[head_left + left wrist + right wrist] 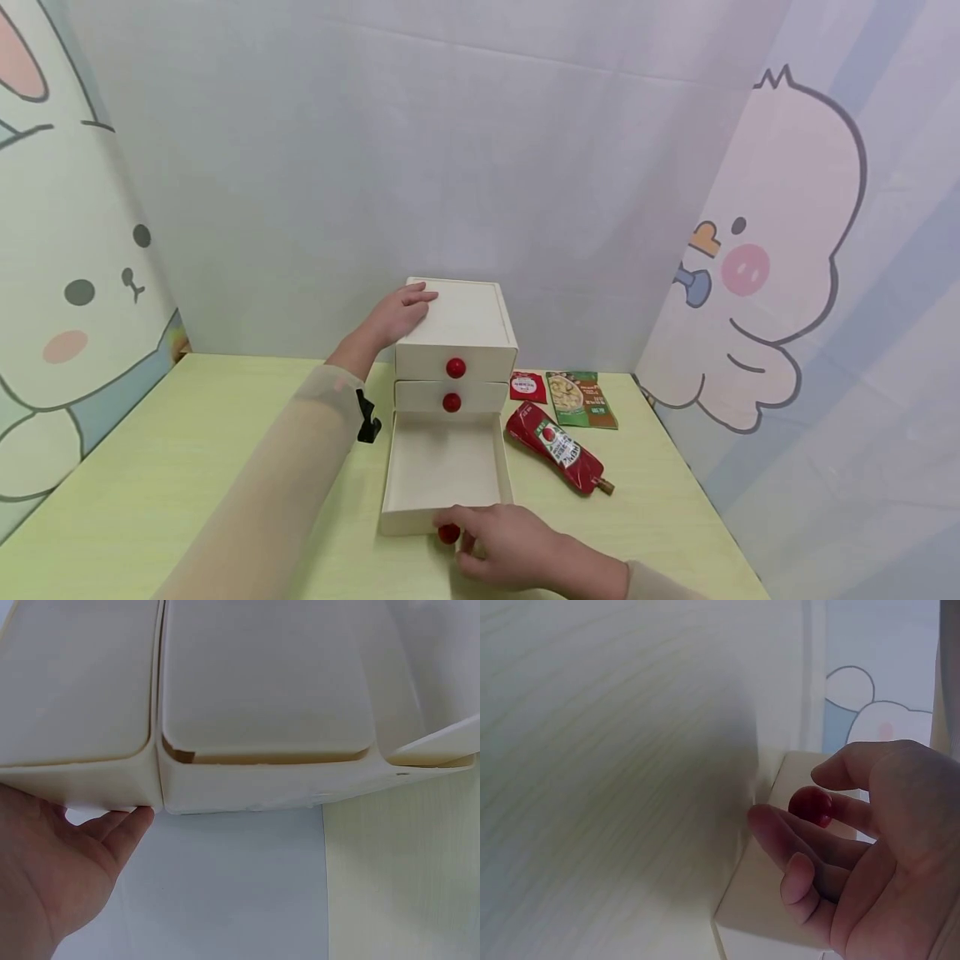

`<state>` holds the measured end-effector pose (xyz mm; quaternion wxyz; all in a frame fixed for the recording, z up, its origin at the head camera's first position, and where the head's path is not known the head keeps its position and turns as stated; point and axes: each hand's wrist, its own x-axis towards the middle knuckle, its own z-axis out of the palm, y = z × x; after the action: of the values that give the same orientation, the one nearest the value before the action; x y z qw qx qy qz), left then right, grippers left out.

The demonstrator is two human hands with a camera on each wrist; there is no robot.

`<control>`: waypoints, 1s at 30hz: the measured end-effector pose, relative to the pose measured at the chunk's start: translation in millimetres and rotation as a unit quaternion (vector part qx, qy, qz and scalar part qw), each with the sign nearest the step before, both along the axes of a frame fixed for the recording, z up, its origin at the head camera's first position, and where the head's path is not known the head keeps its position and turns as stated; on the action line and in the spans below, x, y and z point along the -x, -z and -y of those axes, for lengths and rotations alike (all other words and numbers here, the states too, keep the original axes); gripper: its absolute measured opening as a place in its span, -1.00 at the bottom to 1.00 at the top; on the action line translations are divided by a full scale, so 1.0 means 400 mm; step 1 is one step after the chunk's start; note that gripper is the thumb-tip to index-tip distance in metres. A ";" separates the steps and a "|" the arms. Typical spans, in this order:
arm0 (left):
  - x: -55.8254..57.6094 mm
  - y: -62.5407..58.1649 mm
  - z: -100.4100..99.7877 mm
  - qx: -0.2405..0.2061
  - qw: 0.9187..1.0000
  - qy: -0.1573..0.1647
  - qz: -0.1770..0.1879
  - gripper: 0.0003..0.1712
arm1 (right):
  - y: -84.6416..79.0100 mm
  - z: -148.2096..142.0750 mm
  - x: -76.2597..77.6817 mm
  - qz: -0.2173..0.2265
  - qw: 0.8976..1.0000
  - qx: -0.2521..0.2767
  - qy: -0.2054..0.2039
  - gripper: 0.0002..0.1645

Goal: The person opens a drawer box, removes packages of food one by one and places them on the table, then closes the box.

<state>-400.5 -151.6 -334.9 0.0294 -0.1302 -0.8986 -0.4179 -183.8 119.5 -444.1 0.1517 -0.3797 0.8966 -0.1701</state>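
A white small drawer cabinet (457, 317) with red round knobs stands at the back of the table, its lowest drawer (446, 467) pulled far out so that the bare white floor shows. My left hand (396, 315) rests on the cabinet's top at the left edge; in the left wrist view the fingers (127, 834) lie against the white casing. At the front of the lowest drawer, my right hand (517, 542) holds the red drawer knob (810, 806) with curled fingers. The right palm partly faces the right wrist camera. The upper two drawers are in the cabinet with their knobs showing.
Right of the cabinet lie a red squeeze pouch (558, 448) with a spout, a small red packet (528, 387) and a green-brown food packet (581, 400). A curtain (480, 167) hangs behind the yellow-green table (247, 467), with cartoon-printed cloth at both sides.
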 end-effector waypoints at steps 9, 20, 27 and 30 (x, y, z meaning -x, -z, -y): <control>0.003 0.001 -0.001 0.000 1.000 0.002 -0.004 -0.37 | 0.023 0.006 0.000 -0.022 1.000 -0.003 0.002 -0.44; 0.004 0.002 0.002 0.002 1.000 0.004 -0.006 -0.37 | 0.012 0.005 0.006 -0.006 1.000 0.016 0.019 -0.44; 0.006 0.004 0.003 -0.001 1.000 0.003 -0.002 -0.37 | -0.003 0.009 0.010 0.002 0.999 0.035 0.021 -0.45; 0.005 0.006 0.004 -0.003 1.000 0.003 -0.001 -0.38 | -0.003 0.011 0.015 -0.010 0.999 0.040 0.016 -0.44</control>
<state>-402.5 -153.4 -337.5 0.0295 -0.1329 -0.8970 -0.4206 -189.7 115.0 -443.0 0.1246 -0.3729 0.8965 -0.2044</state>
